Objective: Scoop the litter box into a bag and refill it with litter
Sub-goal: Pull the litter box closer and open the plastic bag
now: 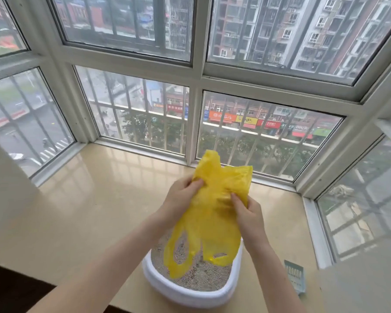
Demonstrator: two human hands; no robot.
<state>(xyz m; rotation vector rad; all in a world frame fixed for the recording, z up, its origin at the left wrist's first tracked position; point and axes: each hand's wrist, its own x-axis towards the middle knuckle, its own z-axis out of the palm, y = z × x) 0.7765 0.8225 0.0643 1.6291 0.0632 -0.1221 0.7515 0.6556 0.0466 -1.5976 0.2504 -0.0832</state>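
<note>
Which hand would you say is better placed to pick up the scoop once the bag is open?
Probably the right hand: the scoop lies on the sill right of the litter box, though both hands now grip the yellow bag.

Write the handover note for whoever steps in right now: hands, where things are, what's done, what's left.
Left hand and right hand both pinch the yellow bag, held above the litter box and not yet opened.
The litter box sits on the sill, still holding litter.
The scoop lies on the sill to its right, untouched.
Done: bag in hand.
Left: open the bag, scoop into it, refill. No fresh litter supply is in view.
</note>
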